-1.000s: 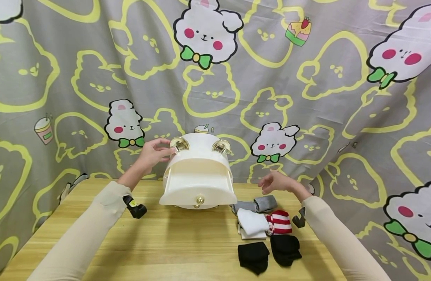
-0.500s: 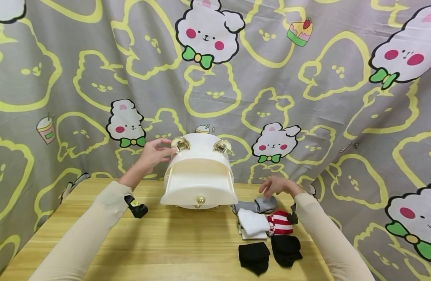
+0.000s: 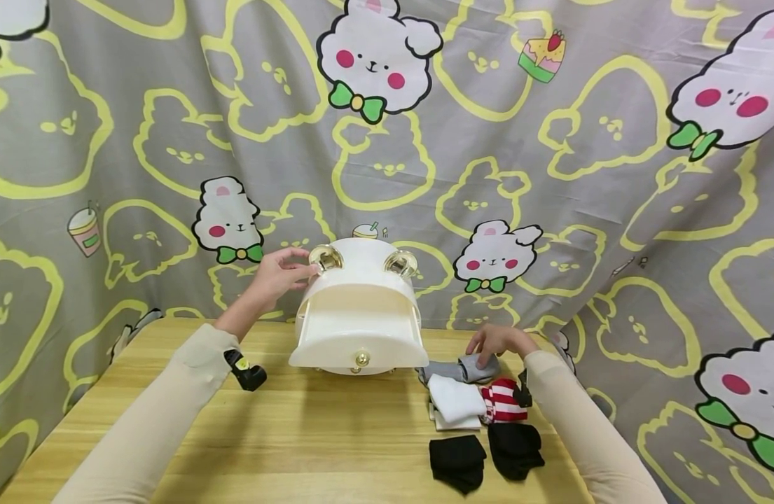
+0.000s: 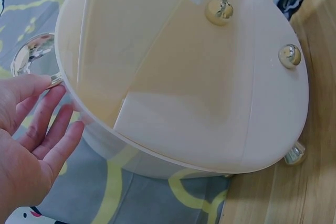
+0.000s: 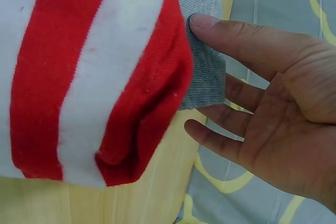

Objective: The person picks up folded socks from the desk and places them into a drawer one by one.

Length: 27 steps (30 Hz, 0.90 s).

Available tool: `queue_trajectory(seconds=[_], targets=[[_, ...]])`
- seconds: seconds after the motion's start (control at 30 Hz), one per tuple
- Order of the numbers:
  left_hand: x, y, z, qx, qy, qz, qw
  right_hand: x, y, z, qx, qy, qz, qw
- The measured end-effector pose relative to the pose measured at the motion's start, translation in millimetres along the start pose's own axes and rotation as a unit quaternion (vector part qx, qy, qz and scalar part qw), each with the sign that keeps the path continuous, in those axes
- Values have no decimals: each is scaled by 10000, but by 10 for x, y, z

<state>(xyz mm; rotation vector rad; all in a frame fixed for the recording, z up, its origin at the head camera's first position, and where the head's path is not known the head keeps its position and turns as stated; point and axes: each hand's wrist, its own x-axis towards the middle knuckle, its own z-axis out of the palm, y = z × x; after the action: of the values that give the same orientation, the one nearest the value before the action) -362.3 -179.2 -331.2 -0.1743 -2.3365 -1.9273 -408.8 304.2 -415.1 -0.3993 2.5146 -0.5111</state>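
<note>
A white rounded storage box [image 3: 361,262] with its drawer [image 3: 359,343] pulled out stands at the table's back. My left hand [image 3: 281,273] pinches the base of the box's left gold ear [image 4: 34,56] between thumb and index finger; the other fingers are loosely bent beside the wall. At the box's right, my right hand [image 3: 496,341] is down at a folded pair of grey socks [image 3: 477,368]. In the right wrist view its thumb [image 5: 210,24] lies on the near face of the grey sock, with fingertips partly hidden behind it. Red-and-white striped socks [image 5: 94,77] overlap the grey pair there.
White folded socks [image 3: 456,400] lie in front of the grey pair, next to the striped ones. Two black sock bundles [image 3: 457,462] sit nearer the front. A patterned curtain [image 3: 387,175] hangs behind the wooden table [image 3: 267,441].
My right hand has come down from above the grey socks and now touches them. The left hand stays at the gold ear, and the box has not moved.
</note>
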Motion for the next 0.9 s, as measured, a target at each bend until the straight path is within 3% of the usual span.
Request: queue_trajectory(seconds=[0.9], targets=[[-44, 38, 11, 37, 26, -76, 10000, 29, -5, 72, 137, 239, 302, 9992]])
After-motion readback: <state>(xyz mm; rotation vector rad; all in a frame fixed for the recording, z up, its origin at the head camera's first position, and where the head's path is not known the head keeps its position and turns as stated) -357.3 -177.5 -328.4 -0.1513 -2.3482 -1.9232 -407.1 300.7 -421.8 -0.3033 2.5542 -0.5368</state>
